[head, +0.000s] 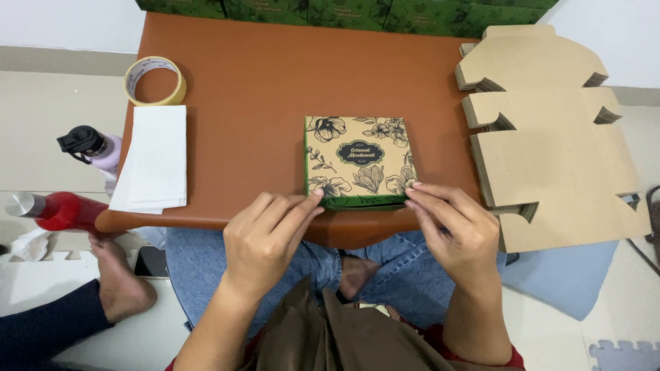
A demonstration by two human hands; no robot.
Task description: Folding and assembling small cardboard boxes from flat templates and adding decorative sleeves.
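Both hands (pixel 268 230) press closed box (pixel 357 161)

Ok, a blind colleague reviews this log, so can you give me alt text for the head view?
Two bare hands, left hand and right hand, press fingertips on the near edge of a closed floral-printed box on a brown table. A stack of flat cardboard blanks lies right; a tape roll and white paper lie left.

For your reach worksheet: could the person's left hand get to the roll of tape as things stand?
Probably yes: the left hand rests on the box, and only bare tabletop and flat white paper lie toward the roll of tape.
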